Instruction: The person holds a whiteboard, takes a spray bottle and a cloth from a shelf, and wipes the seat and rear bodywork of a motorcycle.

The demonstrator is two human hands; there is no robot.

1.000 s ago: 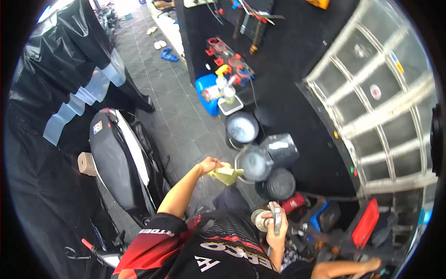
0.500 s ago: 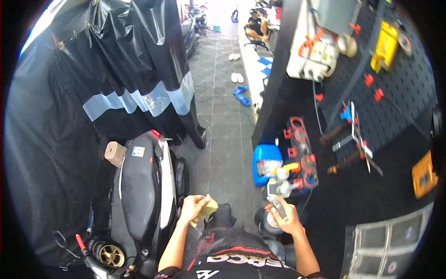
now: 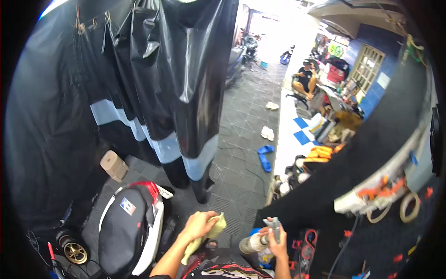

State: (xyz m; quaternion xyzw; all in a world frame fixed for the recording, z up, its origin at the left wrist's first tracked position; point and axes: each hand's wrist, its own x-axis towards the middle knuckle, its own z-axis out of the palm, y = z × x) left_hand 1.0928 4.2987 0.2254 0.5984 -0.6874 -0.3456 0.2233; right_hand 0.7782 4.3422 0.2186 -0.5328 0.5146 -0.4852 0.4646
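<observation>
My left hand (image 3: 200, 226) is closed on a pale yellow-green cloth (image 3: 214, 229), which hangs down past the wrist. To the right, my right hand (image 3: 277, 242) grips what looks like a spray bottle (image 3: 253, 243) by its grey head. Its pale, rounded body tilts out to the left of the fingers. A scooter (image 3: 121, 229) with a black seat, white side panels and a red tail stands left of my left arm. Both hands are apart from it.
A black curtain (image 3: 186, 69) with a clear strip hangs ahead on the left. A beige block (image 3: 114, 166) stands behind the scooter. Blue slippers (image 3: 265, 158) lie along the tiled aisle. A seated person (image 3: 305, 79) is farther off. A black partition (image 3: 320, 186) rises on the right.
My view has tilted up and turned to the right, showing more of the aisle and room. The right hand has come closer to the left. Both hands keep their hold.
</observation>
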